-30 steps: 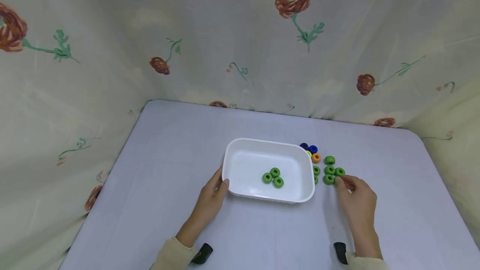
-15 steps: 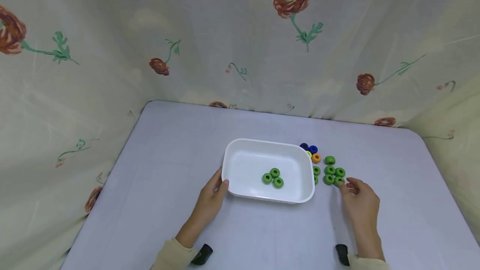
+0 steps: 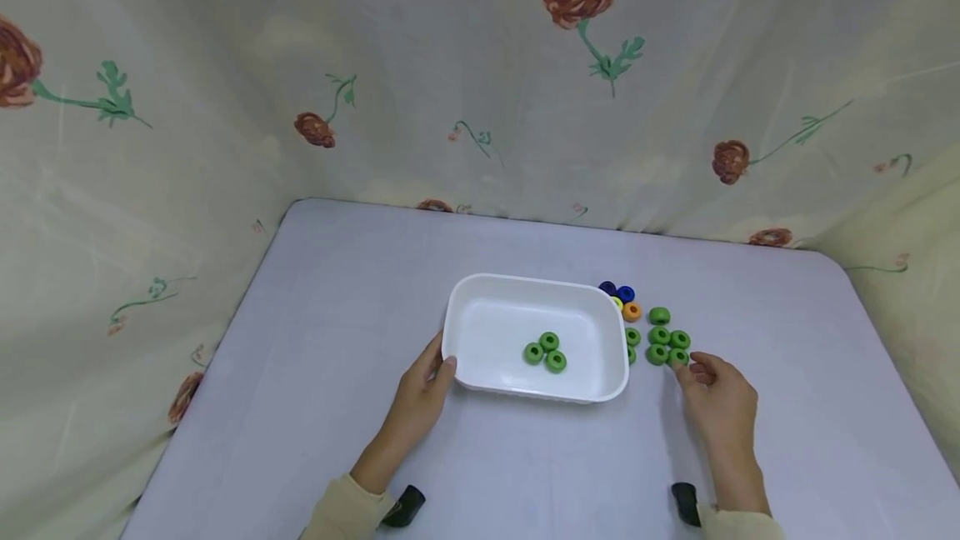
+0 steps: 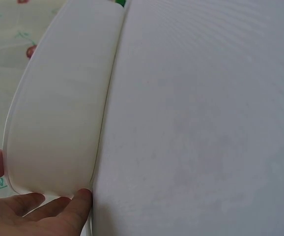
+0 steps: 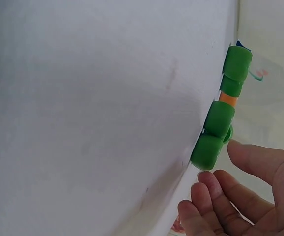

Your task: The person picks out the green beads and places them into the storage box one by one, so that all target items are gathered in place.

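Observation:
My left hand (image 3: 415, 400) grips the left end of a white tray (image 3: 470, 373), thumb at the rim; in the left wrist view the fingers (image 4: 76, 209) lie against the tray's outer wall (image 4: 58, 108). Three green beads (image 3: 549, 342) sit inside the tray. Right of it my right hand (image 3: 722, 401) is at the nearest green bead (image 3: 678, 356) of a group on the table. The right wrist view has thumb and fingers apart beside that green bead (image 5: 207, 152), nothing pinched between them; whether a fingertip touches it, I cannot tell.
Blue beads (image 3: 625, 294), an orange bead (image 3: 632, 312) and a partly hidden yellow bead (image 3: 617, 303) lie by the tray's far right corner. Two green beads (image 3: 633, 337) are partly behind its right edge. A flowered curtain (image 3: 420, 65) hangs behind the table.
My right hand drew back slightly to the right, uncovering the nearest green bead, then shifted a little left again. The left hand and tray stay in place; the head view tilted slightly.

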`<state>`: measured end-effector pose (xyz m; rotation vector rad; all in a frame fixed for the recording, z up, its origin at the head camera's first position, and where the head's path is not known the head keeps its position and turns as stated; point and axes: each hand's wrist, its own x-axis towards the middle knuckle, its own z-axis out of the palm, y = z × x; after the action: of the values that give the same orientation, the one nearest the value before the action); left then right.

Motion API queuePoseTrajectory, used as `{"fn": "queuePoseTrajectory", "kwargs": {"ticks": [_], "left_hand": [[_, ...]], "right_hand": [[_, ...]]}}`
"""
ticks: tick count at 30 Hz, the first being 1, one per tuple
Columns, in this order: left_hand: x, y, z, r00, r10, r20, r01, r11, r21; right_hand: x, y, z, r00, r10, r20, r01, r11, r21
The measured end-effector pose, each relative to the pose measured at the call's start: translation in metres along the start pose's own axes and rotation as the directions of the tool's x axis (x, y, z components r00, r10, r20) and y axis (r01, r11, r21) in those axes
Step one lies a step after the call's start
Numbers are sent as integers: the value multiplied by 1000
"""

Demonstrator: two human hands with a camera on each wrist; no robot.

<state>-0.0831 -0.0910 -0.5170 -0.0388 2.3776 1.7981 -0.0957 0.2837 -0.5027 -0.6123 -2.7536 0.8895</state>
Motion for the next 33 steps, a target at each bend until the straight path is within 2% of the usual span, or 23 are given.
{"fn": "queuePoseTrajectory", "kwargs": {"ticks": [11,18,23,33], "left_hand": [[1,-1,-1,1000,21,5,-21,1000,-19],[1,-2,-1,999,32,4,-32,999,-23],[1,-2,-1,999,38,0,-38,999,-24],[0,0,-1,1000,29,5,-29,999,-18]], "right_hand": [[6,2,0,999,-32,32,33,999,-31],[10,3,5,999,-10,33,11,999,-34],[10,-1,5,998,25,65,-22,999,-48],[11,-2,4,996,28,81,-22,998,-63]]}}
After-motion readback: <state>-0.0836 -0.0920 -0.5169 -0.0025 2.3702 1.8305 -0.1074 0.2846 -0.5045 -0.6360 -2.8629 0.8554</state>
